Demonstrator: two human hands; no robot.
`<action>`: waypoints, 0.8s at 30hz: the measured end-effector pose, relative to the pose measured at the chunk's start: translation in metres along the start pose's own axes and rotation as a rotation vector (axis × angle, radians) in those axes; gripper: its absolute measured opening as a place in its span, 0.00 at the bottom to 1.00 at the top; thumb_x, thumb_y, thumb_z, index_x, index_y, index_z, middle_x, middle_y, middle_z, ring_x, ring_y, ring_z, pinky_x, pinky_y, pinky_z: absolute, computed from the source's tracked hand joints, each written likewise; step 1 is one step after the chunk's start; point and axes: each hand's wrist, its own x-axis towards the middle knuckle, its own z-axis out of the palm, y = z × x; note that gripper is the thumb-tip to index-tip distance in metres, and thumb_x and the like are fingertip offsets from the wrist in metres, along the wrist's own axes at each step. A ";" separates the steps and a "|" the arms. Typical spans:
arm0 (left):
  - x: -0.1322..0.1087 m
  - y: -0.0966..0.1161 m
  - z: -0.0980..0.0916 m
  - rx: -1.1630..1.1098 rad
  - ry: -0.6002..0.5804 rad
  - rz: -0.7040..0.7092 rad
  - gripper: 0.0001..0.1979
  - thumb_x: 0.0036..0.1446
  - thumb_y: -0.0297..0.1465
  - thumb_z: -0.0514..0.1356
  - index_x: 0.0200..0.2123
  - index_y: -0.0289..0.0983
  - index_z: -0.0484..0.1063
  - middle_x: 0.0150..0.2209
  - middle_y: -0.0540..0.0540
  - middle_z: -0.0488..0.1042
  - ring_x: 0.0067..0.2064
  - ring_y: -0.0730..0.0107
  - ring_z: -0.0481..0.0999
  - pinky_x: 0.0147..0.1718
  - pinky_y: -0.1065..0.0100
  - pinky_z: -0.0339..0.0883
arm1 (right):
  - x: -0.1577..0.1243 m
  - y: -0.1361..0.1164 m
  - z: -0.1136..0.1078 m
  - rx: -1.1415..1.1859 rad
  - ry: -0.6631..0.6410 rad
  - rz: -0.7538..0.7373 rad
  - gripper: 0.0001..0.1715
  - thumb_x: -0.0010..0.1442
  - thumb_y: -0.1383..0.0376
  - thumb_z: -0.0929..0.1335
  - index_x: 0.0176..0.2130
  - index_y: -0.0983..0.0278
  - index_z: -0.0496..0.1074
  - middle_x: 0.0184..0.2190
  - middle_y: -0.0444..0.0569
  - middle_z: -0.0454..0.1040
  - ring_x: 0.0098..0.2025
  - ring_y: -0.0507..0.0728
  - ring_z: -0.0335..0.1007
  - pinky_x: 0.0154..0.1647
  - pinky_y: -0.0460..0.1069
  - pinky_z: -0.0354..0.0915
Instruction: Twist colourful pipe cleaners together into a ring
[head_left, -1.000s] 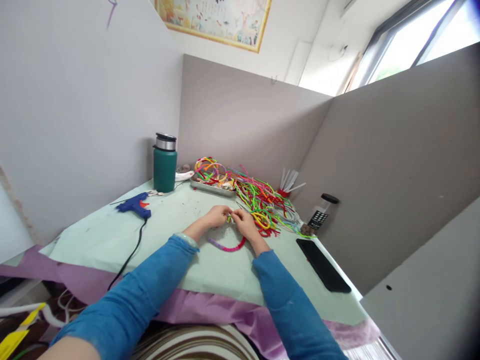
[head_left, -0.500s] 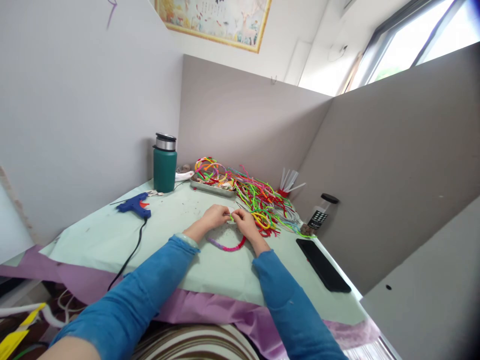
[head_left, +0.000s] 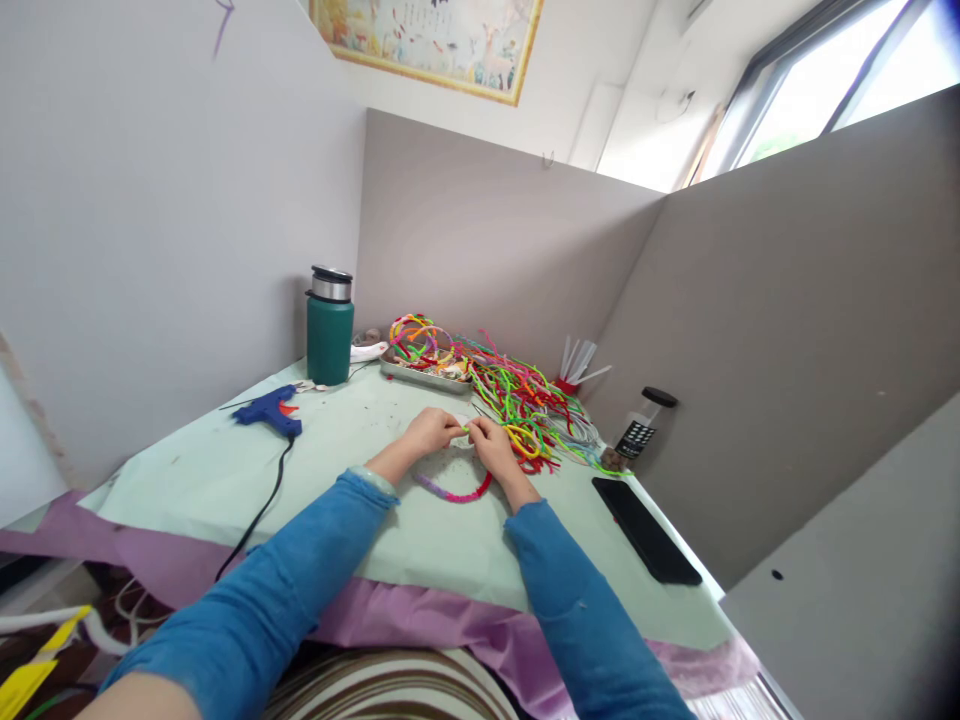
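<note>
My left hand (head_left: 430, 432) and my right hand (head_left: 491, 443) meet at the middle of the table, fingers pinched together on a thin green pipe cleaner (head_left: 465, 430) between them. Under my wrists lies a curved hoop wrapped in purple, pink and red pipe cleaner (head_left: 457, 493). Just beyond my right hand spreads a pile of loose coloured pipe cleaners (head_left: 525, 400). Both arms wear blue sleeves.
A blue glue gun (head_left: 268, 409) with a black cord lies at the left. A green flask (head_left: 329, 327) stands at the back, beside a metal tray (head_left: 420, 375) of bent pipe cleaners. A black phone (head_left: 646, 530) and a dark-lidded jar (head_left: 645, 420) sit at the right, partition walls around.
My fingers have shifted slightly on the green pipe cleaner, the two hands closing a little nearer together. Nothing else has moved.
</note>
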 end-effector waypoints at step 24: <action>0.004 -0.004 0.004 -0.169 -0.005 -0.011 0.18 0.50 0.40 0.55 0.34 0.32 0.76 0.23 0.49 0.73 0.21 0.77 0.63 0.21 0.75 0.55 | -0.001 -0.006 -0.001 -0.002 0.026 -0.013 0.11 0.56 0.61 0.59 0.29 0.63 0.66 0.23 0.42 0.67 0.27 0.51 0.63 0.29 0.46 0.56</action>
